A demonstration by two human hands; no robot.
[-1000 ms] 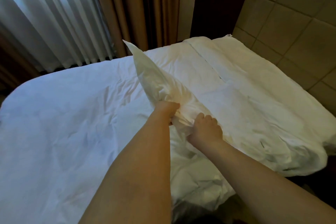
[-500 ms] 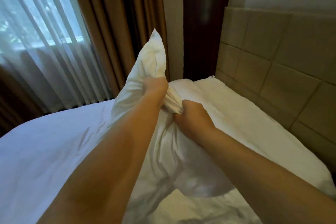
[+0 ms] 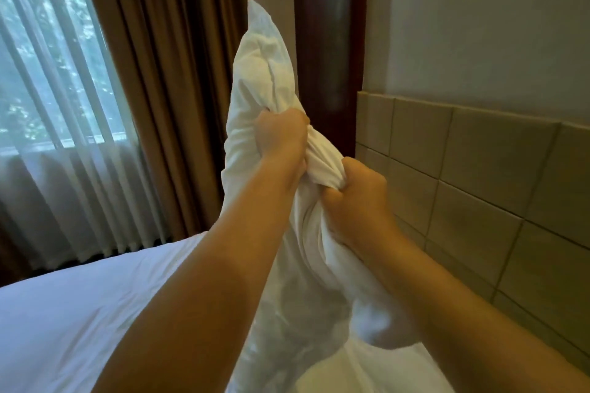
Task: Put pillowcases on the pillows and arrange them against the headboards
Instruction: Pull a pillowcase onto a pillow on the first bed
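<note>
- While we've got the pillow [image 3: 260, 73] up in the air over the bed [image 3: 79, 313], both fists are clenched in the pillowcase [image 3: 322, 166], left hand [image 3: 281, 140] higher, right hand [image 3: 354, 191] just below it.
- Imo we should shake downward so the filling drops into the corners, grip tight.
- Bed's plain white, tiled headboard [image 3: 479, 175] on our right, brown curtains [image 3: 166, 73] by the window [image 3: 38, 73].

Both forearms are raised, left hand [image 3: 281, 145] and right hand [image 3: 355, 193] clenched tight (nearly touching).
</note>
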